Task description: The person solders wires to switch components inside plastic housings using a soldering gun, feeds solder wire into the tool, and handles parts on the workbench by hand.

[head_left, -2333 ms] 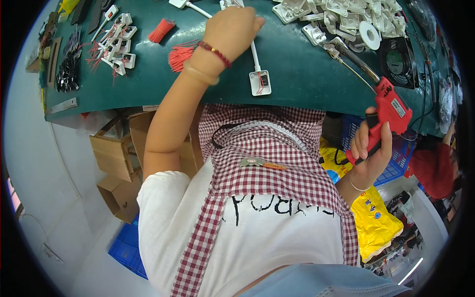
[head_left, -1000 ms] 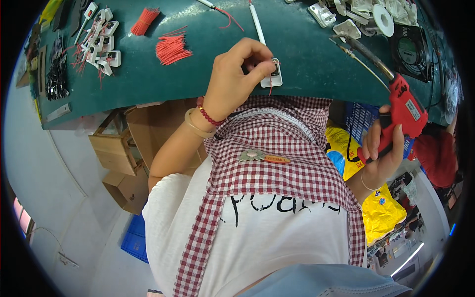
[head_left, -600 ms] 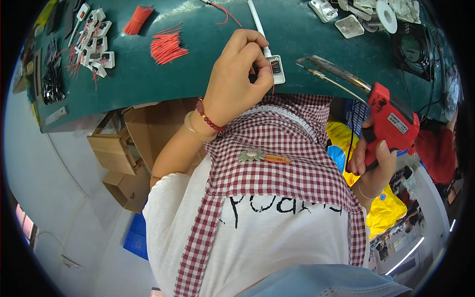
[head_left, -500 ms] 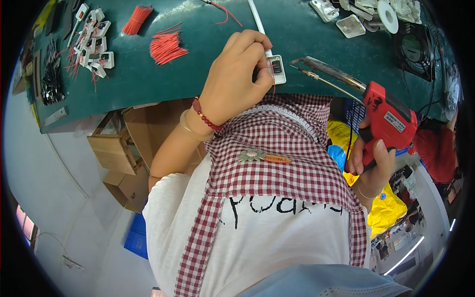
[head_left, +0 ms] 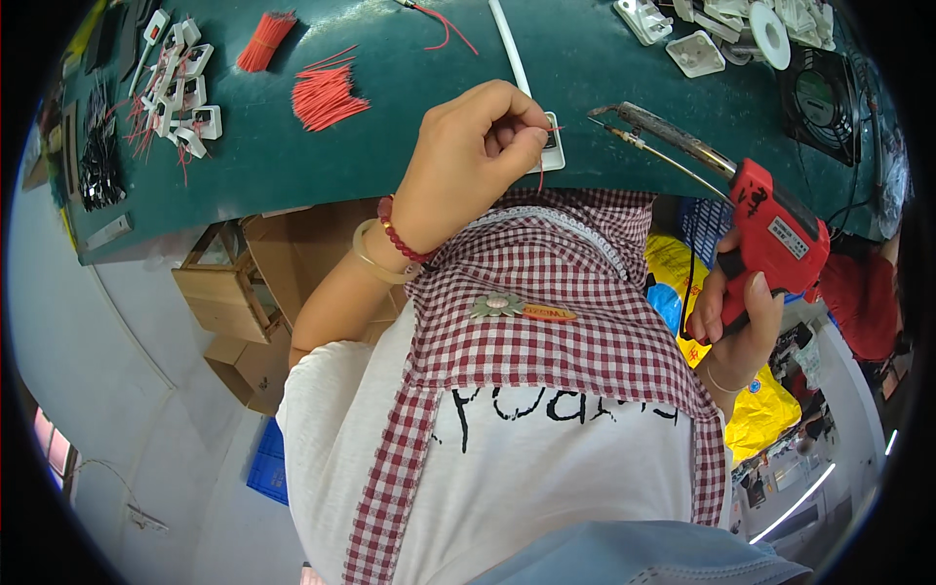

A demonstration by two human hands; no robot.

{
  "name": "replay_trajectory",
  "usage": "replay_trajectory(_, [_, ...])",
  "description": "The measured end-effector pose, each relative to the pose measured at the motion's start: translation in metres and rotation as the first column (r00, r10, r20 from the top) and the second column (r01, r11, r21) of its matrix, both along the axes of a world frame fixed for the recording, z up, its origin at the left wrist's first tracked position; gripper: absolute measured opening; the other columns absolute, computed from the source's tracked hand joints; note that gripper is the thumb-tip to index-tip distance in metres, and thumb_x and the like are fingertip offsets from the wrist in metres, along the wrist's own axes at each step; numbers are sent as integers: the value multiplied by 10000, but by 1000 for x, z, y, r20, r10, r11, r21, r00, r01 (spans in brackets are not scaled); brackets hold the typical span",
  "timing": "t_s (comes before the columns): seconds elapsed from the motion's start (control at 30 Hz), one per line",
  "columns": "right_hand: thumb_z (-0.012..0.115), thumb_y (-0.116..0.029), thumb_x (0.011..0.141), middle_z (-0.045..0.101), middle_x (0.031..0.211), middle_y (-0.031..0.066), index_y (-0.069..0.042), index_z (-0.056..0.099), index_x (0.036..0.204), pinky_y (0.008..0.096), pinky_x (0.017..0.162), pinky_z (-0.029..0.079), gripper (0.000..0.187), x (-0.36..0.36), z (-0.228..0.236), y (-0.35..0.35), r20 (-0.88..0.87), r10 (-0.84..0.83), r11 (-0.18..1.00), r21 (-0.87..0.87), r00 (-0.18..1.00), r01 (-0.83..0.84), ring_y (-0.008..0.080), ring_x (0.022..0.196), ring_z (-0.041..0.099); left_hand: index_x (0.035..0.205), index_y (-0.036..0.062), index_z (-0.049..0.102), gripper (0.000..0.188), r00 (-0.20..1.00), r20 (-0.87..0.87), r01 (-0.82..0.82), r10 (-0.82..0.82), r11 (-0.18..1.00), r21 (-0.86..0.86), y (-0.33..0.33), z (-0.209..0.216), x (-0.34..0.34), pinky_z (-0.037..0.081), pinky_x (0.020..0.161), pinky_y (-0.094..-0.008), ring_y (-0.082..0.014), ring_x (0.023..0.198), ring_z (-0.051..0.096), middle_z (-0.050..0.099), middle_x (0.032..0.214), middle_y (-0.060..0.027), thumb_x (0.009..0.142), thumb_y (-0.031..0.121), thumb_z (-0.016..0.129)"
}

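My left hand (head_left: 468, 146) is closed in a pinch on a thin red wire (head_left: 557, 128), just over a small white plastic housing (head_left: 554, 158) near the table's front edge. The fingers hide much of the housing, and another piece of red wire hangs below it. A white rod or cable (head_left: 509, 44) runs from the housing toward the far edge. In my right hand (head_left: 736, 312) is a red soldering gun (head_left: 780, 224), finger and thumb around its handle. Its tip and thin metal feed tube point left, a short way right of the housing and not touching it.
On the green table (head_left: 419, 93) lie two bundles of red wires (head_left: 330, 97). White housings with wires (head_left: 185, 93) are heaped at the left, beside black wires (head_left: 102, 146). A solder spool (head_left: 768, 35), white plastic parts (head_left: 695, 55) and a black fan (head_left: 821, 102) occupy the right.
My left hand has come off the rod and shifted slightly nearer me, now pinching a red wire over the housing. The soldering gun has drifted a little to the right.
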State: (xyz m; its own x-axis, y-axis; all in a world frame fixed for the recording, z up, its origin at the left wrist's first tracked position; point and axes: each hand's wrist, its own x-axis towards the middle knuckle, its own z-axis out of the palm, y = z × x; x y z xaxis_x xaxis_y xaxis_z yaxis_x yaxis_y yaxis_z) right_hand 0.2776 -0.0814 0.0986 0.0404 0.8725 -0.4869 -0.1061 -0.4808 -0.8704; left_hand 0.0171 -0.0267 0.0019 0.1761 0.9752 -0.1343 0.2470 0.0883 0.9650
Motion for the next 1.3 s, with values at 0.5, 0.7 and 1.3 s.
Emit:
replay_trajectory(0.5, [550, -325, 873, 512, 551, 81, 45, 490, 1096, 216, 403, 397, 437, -8, 1, -4, -34, 59, 986, -152, 998, -64, 95, 388, 430, 739, 22, 532, 137, 907, -420, 178, 4, 902, 393, 4, -9, 1, 481, 741, -317, -232, 890, 564, 600, 1047, -57, 672, -24, 643])
replay_trajectory(0.7, [521, -344, 888, 454, 501, 49, 55, 472, 1054, 189, 348, 328, 435, -19, 0, -4, 94, 13, 984, -176, 996, 4, 77, 332, 355, 746, 21, 527, 131, 933, -355, 185, -60, 925, 331, 5, -9, -2, 480, 767, -327, -240, 901, 572, 599, 1048, -62, 696, -2, 646])
replay_trajectory(1.3, [519, -319, 896, 440, 495, 45, 39, 465, 1023, 196, 341, 342, 384, -20, 1, -2, 56, -7, 982, -188, 998, 17, 76, 329, 358, 753, 22, 518, 129, 918, -375, 263, -133, 910, 320, 13, -3, -7, 482, 764, -331, -250, 908, 573, 593, 1041, -68, 711, 6, 639])
